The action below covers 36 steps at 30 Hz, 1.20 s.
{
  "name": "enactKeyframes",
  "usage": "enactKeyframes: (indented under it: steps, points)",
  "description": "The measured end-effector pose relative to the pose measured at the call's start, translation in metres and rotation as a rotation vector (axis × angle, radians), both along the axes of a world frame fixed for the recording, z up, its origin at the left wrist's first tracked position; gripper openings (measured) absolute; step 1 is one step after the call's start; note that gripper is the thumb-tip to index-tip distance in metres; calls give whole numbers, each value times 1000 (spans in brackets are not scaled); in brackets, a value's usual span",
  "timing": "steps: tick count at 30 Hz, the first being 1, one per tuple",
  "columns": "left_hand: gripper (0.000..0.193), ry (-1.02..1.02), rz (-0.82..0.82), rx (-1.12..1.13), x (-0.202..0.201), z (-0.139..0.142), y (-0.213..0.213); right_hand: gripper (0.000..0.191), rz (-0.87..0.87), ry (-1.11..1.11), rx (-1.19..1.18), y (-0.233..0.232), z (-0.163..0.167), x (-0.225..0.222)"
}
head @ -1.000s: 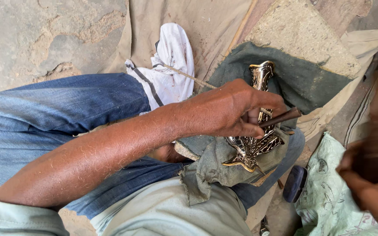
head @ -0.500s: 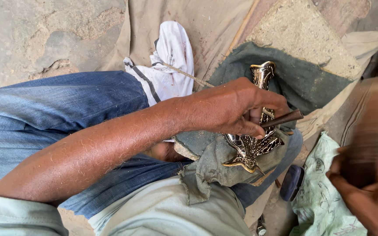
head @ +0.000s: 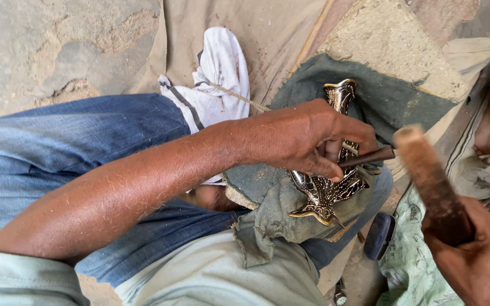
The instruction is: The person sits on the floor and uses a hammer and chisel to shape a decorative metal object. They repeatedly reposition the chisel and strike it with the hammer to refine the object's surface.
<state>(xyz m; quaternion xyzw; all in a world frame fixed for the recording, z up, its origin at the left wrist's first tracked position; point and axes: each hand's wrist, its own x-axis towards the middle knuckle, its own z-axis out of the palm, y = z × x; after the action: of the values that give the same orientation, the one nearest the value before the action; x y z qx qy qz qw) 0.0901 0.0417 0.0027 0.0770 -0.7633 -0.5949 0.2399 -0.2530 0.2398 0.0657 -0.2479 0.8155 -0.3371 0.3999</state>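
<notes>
Head view: my left hand (head: pixel 307 136) pinches a punch (head: pixel 367 157) on the brass piece (head: pixel 327 192), right hand (head: pixel 472 255) gripping a mallet (head: pixel 429 181); a glancing blow could skid it.

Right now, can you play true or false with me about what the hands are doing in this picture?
1. The left hand pinches a thin dark chisel against a shiny engraved metal piece. True.
2. The right hand is empty. False: it grips a wooden mallet, raised above the work.
3. The metal piece lies on bare floor. False: it rests on a grey-green cloth over the person's lap.
4. A white striped cloth lies beyond the blue jeans. True.
5. The mallet touches the chisel. False: they are apart.
</notes>
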Motion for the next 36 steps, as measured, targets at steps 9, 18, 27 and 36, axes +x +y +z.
enactKeyframes:
  steps: [9, 18, 27, 36]
  points:
    - [52, -8, -65, -13, -1, 3, -5, 37, 564, 494, -18, 4, 17, 30]
    - [46, -12, -125, 42, -1, 5, -9, 27, 272, 140, -189, 3, 7, 43]
    - [51, -22, -192, 67, -4, 4, -11, 35, 567, 715, 2, 8, 11, 57]
    - [52, -19, -199, 55, -3, 5, -14, 32, 368, 493, -131, -1, 17, 76]
